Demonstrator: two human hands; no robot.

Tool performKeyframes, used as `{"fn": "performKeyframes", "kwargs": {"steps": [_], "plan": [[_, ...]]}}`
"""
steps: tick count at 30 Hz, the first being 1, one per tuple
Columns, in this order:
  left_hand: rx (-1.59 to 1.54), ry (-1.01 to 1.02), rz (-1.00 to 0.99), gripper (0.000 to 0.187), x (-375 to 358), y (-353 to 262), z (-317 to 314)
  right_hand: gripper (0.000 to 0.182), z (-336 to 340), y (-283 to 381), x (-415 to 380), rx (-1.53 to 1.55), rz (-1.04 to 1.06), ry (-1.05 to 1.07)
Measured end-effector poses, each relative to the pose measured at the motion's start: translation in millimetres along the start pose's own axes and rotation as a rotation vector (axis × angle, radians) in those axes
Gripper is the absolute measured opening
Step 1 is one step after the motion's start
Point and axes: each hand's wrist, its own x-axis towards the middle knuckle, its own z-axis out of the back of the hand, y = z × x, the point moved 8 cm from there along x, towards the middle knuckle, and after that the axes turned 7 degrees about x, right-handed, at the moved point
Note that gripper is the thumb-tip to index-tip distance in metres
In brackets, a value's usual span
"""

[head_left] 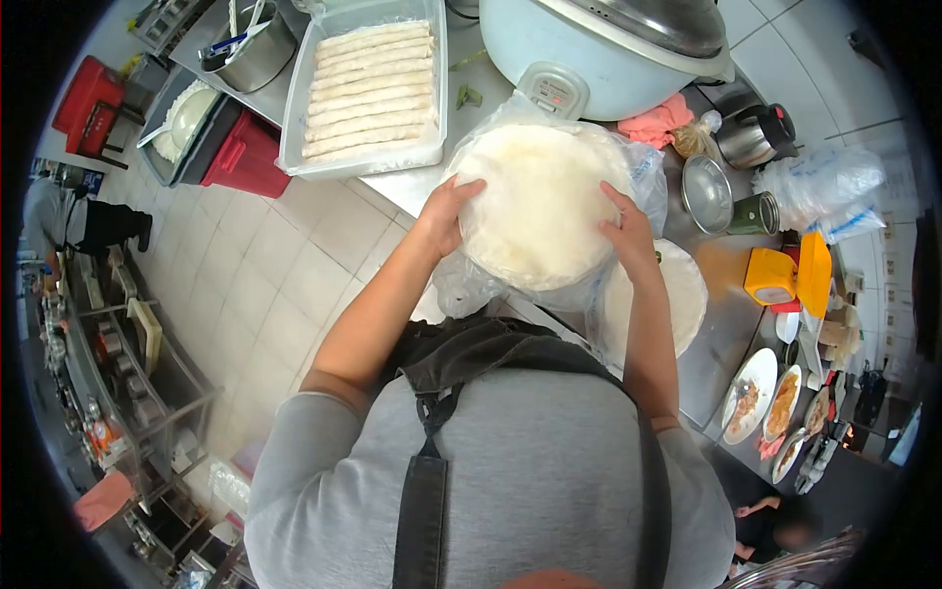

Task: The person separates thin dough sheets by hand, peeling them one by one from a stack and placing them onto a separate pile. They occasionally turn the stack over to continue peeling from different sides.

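Observation:
A stack of round, thin white wrappers [540, 206] lies between my two hands, with a clear plastic bag [648, 187] spread around and under it. My left hand [448, 213] grips the stack's left edge, thumb on top and the other fingers mostly hidden beneath. On the opposite edge, my right hand [630, 228] also has its thumb side over the top. Below my right forearm sits a second round white stack [687, 294], partly covered by the arm. Up and left, a plastic tub [292, 137] holds several long white rolls [373, 93] in a row.
A pale blue rice cooker [613, 64] stands just behind the wrappers. To the right are a metal bowl [706, 193], a kettle [754, 137], a yellow scale [770, 277] and plates of food [749, 393]. Other people [49, 221] are at far left and lower right.

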Motion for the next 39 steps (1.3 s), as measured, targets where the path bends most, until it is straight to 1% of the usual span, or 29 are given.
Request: {"fn": "performKeyframes", "kwargs": {"steps": [1,2,3,4,5,6,7,8,9,10,11,12,13,14,15,16,17,19,26,28,32,34,35,37,38,39], "plan": [[0.095,-0.067,-0.043,0.041,-3,-2,3,0.062,0,9,-2,-0.1,0.125,-0.028],[0.093,-0.067,-0.05,0.041,-5,-3,3,0.059,-1,20,-4,-0.2,0.253,-0.055],[0.138,-0.167,-0.081,0.04,-13,-8,7,0.059,-4,21,-5,-0.201,0.258,-0.051],[0.184,-0.268,-0.113,0.04,-19,-13,12,0.055,-2,30,-8,-0.342,0.329,-0.165],[0.182,-0.271,-0.115,0.04,-20,-10,18,0.05,-2,38,-12,-0.48,0.395,-0.281],[0.456,-0.347,-0.324,0.042,-26,-24,26,0.05,-7,45,-13,-0.479,0.394,-0.277],[0.732,-0.417,-0.535,0.043,-38,-42,20,0.048,-15,65,-15,-0.499,0.498,-0.276],[0.735,-0.42,-0.535,0.043,-42,-41,17,0.046,-25,82,-17,-0.516,0.602,-0.277],[1.074,-0.43,-0.795,0.043,-62,-62,-17,0.046,-34,88,-13,-0.512,0.604,-0.277],[1.413,-0.423,-1.051,0.043,-78,-68,-53,0.044,-48,95,-13,-0.586,0.655,-0.254],[1.393,-0.287,-0.994,0.044,-68,-62,-65,0.043,-61,101,-12,-0.661,0.706,-0.231],[1.51,-0.264,-1.017,0.044,-59,-55,-80,0.046,-69,96,-4,-0.725,0.671,-0.223],[1.627,-0.243,-1.036,0.045,-50,-47,-93,0.046,-74,85,1,-0.722,0.675,-0.218],[1.63,-0.25,-1.034,0.045,-37,-41,-93,0.049,-79,68,11,-0.807,0.603,-0.234],[1.779,-0.271,-1.036,0.047,-20,-27,-91,0.052,-82,55,19,-0.89,0.527,-0.25],[1.927,-0.286,-1.033,0.05,-10,-18,-90,0.052,-83,52,21,-0.887,0.526,-0.247],[1.928,-0.286,-1.029,0.05,-4,-12,-84,0.052,-84,48,23,-0.9,0.515,-0.235],[2.075,-0.285,-0.954,0.055,6,-7,-78,0.053,-84,43,28,-0.923,0.49,-0.216],[2.075,-0.293,-0.951,0.053,8,-7,-80,0.053,-76,39,28,-0.909,0.522,-0.23],[2.08,-0.286,-0.94,0.052,7,-6,-79,0.054,-71,37,22,-0.816,0.645,-0.075],[2.086,-0.293,-0.943,0.051,7,-7,-80,0.055,-41,22,-9,-0.817,0.618,-0.041],[2.111,-0.291,-0.905,0.052,7,-4,-79,0.053,-20,9,-26,-0.751,0.51,-0.07],[2.119,-0.263,-0.903,0.052,8,-1,-80,0.053,-6,3,-34,-0.744,0.49,-0.08],[2.167,-0.312,-0.879,0.053,14,-1,-79,0.051,27,-16,-53,-0.501,0.392,-0.019],[2.192,-0.311,-0.853,0.053,17,1,-77,0.051,53,-15,-66,-0.43,0.43,-0.192],[2.187,-0.316,-0.857,0.052,16,0,-78,0.051,68,-26,-74,-0.43,0.399,-0.214]]}}
